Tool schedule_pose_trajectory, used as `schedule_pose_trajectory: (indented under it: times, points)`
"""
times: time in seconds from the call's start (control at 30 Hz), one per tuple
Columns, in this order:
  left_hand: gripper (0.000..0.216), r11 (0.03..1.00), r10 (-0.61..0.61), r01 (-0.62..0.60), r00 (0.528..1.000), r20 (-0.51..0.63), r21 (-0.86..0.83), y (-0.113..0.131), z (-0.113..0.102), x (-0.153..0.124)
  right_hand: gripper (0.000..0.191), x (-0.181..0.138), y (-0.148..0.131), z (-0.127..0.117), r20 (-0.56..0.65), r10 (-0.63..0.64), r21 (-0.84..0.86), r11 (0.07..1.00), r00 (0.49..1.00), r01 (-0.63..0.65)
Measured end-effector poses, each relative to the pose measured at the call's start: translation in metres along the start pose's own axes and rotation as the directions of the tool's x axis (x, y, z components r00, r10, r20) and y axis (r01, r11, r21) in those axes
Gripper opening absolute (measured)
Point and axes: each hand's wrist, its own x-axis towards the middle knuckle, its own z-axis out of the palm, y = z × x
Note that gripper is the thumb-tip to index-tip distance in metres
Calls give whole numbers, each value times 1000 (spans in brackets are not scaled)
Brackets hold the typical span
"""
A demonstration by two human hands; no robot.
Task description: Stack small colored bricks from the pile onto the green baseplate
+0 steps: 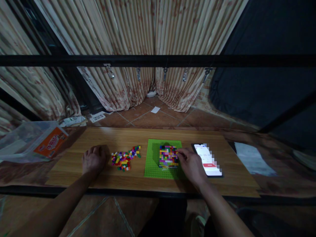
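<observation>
A green baseplate (154,164) lies on the wooden table (138,135), with a block of stacked many-coloured small bricks (168,155) built on its right half. My right hand (191,166) rests at the block's right side, fingertips touching its upper right edge, fingers curled together. A loose pile of small coloured bricks (124,159) lies left of the baseplate. My left hand (93,159) rests on the table just left of that pile, fingers curled under, and I cannot see anything in it.
A phone (208,161) with a lit screen lies right of the baseplate. A clear plastic box with an orange label (37,140) sits at the table's left end. A black bar (158,61) crosses the view; curtains hang behind.
</observation>
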Motion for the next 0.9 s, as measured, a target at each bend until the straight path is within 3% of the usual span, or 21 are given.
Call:
schedule_pose_trajectory:
  times: [0.4,0.9]
  points:
    - [44,1000,-18,18,1000,24,12,-1,2,1,25,3,3,10,-6,-38,-5,999,999,38]
    - [44,1000,-18,18,1000,3,15,-3,7,1,30,5,6,8,35,231,187,954,972,-233]
